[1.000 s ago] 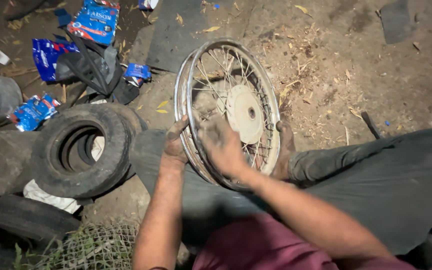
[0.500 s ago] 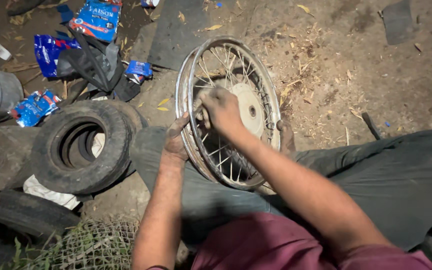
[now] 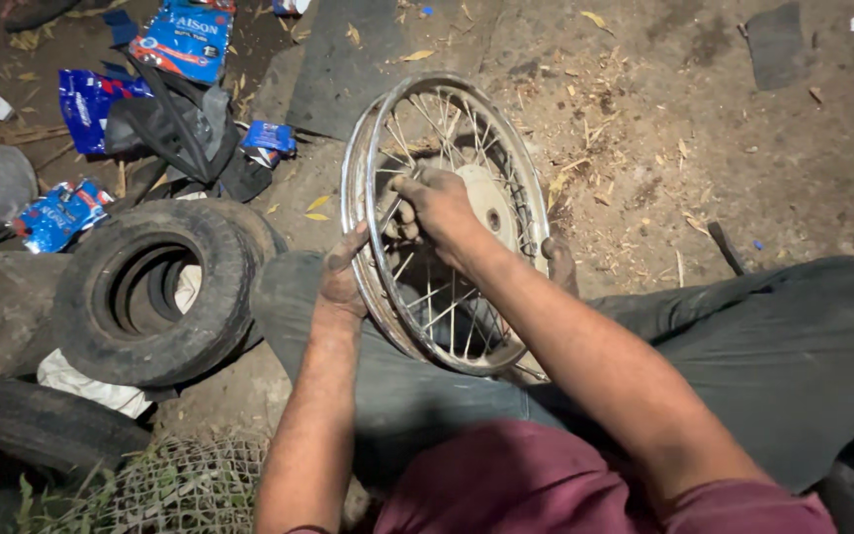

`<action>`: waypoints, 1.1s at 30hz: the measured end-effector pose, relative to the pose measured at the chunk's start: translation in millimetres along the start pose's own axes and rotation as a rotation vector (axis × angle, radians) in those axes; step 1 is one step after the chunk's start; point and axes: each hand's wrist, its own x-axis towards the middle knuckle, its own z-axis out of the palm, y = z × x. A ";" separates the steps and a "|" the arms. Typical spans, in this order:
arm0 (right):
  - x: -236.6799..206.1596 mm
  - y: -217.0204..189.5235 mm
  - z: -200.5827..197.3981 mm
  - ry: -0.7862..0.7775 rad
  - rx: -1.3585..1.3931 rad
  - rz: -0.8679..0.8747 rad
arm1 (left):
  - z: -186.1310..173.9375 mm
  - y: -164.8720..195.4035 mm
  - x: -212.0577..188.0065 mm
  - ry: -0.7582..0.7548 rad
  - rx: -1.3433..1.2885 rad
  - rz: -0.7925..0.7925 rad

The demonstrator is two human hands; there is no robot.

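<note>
My left hand [image 3: 340, 282] grips the spoked wheel rim [image 3: 360, 158]; my right hand [image 3: 432, 203] pinches a spoke [image 3: 392, 210]. The upright rim could roll off my knees if my left grip slackens.

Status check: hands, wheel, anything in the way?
Left hand grips wheel rim. Right hand on spokes. Tyres lie beside, apart.

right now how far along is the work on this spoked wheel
Done: the wheel is bare, its rim carrying no tyre; tyres lie beside it. In hand: left hand steadies the rim, right hand works at the spokes. Left: cannot tell how many spokes remain.
</note>
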 end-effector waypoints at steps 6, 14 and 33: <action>-84.9 36.6 11.0 0.011 -0.341 -0.500 | -20.8 -2.5 4.4 -0.175 -0.059 -0.023; -38.4 10.8 -15.3 0.106 -0.261 -0.095 | -6.8 -1.7 1.3 0.040 0.014 -0.093; 4.7 1.6 1.8 -0.037 -0.034 0.111 | 5.0 3.3 3.5 -0.168 0.056 0.057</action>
